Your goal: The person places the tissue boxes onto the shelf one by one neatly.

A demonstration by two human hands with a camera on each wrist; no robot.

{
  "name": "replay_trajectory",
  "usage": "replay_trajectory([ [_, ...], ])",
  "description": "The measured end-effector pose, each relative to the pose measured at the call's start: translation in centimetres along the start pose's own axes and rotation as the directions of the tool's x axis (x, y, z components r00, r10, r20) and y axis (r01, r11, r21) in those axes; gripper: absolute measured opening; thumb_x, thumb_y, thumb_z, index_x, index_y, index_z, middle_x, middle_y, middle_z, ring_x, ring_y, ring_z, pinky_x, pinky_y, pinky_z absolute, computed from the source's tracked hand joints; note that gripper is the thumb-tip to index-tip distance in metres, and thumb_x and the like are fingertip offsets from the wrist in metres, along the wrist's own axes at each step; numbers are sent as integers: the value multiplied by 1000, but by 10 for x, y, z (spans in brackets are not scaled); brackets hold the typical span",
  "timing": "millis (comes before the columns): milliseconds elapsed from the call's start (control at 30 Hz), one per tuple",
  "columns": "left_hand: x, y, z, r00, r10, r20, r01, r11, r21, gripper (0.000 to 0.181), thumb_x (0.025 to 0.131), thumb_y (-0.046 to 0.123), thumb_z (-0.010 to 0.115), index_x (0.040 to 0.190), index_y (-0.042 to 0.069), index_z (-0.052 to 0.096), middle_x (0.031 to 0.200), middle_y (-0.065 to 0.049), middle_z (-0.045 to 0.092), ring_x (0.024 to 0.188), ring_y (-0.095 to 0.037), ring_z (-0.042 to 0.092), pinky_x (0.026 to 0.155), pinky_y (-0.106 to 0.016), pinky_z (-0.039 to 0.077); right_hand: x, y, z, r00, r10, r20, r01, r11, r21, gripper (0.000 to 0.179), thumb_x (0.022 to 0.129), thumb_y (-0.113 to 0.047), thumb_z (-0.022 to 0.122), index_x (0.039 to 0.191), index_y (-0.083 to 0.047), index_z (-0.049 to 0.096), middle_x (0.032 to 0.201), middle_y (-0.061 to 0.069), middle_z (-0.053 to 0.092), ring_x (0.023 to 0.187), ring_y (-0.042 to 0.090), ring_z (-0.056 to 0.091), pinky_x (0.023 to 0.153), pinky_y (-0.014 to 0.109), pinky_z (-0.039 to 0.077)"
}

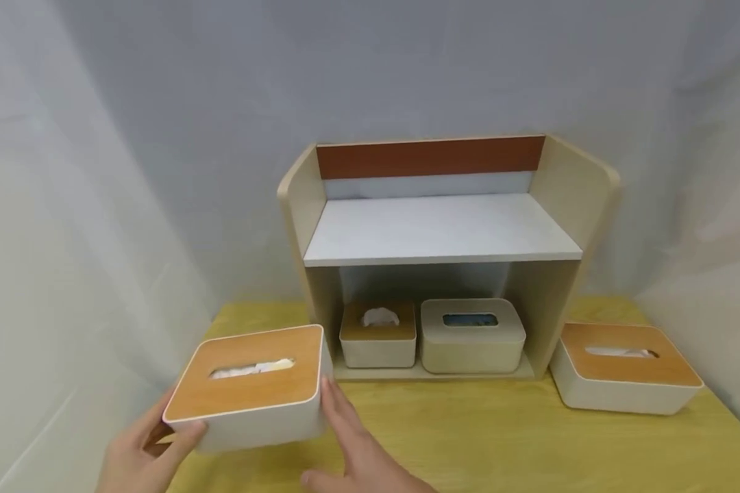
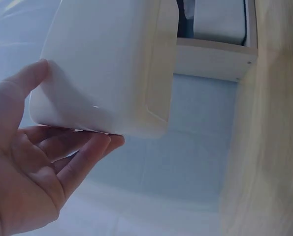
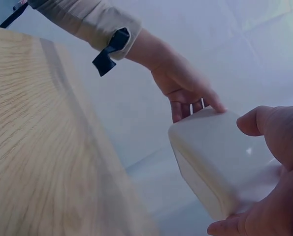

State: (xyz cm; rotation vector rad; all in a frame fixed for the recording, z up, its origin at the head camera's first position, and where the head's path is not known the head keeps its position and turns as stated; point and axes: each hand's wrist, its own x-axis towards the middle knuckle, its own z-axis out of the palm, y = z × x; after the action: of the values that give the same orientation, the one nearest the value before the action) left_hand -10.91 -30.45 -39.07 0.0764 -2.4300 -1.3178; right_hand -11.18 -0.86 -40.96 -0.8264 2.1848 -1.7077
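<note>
A white tissue box (image 1: 253, 428) with a wood-coloured lid and a slot showing white tissue is held up, tilted, over the table's left part. My left hand (image 1: 144, 448) grips its left end, the thumb on the front wall and the fingers at the end wall. In the left wrist view the left hand (image 2: 38, 172) shows its fingers against the end of the box (image 2: 97, 73). On the other end, my right hand (image 1: 370, 445) presses straight fingers to the wall, thumb apart from the box. Both hands also appear around the box in the right wrist view.
Behind stands a two-level shelf (image 1: 444, 229). Its lower level holds a small wood-topped tissue box (image 1: 378, 352) and an all-cream tissue box (image 1: 471, 352). Another wood-topped tissue box (image 1: 632, 394) stands right of the shelf on the yellow wooden table (image 1: 469, 438). Pale curtains hang around.
</note>
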Motion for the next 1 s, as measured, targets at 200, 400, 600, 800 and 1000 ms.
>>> replay_trajectory([
  [200,-10,22,8,994,-50,-93,53,998,23,64,81,11,83,138,-2,56,93,33,59,72,3,66,56,-18,55,-17,-4,-7,982,-166,-86,157,982,-108,99,91,-26,72,161,-22,2,167,14,0,151,35,8,115,57,24],
  [400,-19,57,18,981,69,-179,-66,998,24,60,72,-1,86,129,0,65,90,35,62,69,6,66,56,-15,54,-34,-24,-24,961,-220,-166,201,971,-126,96,92,-21,71,161,-26,6,167,10,4,148,44,13,107,67,29],
  [600,-18,91,26,925,292,-242,-302,953,-5,64,61,-13,86,122,-1,70,91,31,66,68,6,67,58,-12,52,-46,-44,-43,908,-326,-263,272,936,-223,92,92,-15,70,161,-17,10,166,8,9,148,38,18,103,70,30],
  [800,-5,110,28,802,550,-234,-575,817,-49,65,58,-13,87,121,-7,68,95,27,70,66,7,65,60,-9,51,-49,-62,-60,844,-404,-354,294,899,-323,91,90,-8,70,161,-15,13,165,9,14,148,29,22,104,67,32],
  [1000,21,134,39,722,649,-239,-686,715,-133,61,68,-1,88,125,-4,67,103,12,73,73,3,68,63,-11,52,-42,-77,-83,754,-501,-425,340,851,-400,91,87,4,67,160,-12,15,163,5,21,143,21,30,101,35,46],
])
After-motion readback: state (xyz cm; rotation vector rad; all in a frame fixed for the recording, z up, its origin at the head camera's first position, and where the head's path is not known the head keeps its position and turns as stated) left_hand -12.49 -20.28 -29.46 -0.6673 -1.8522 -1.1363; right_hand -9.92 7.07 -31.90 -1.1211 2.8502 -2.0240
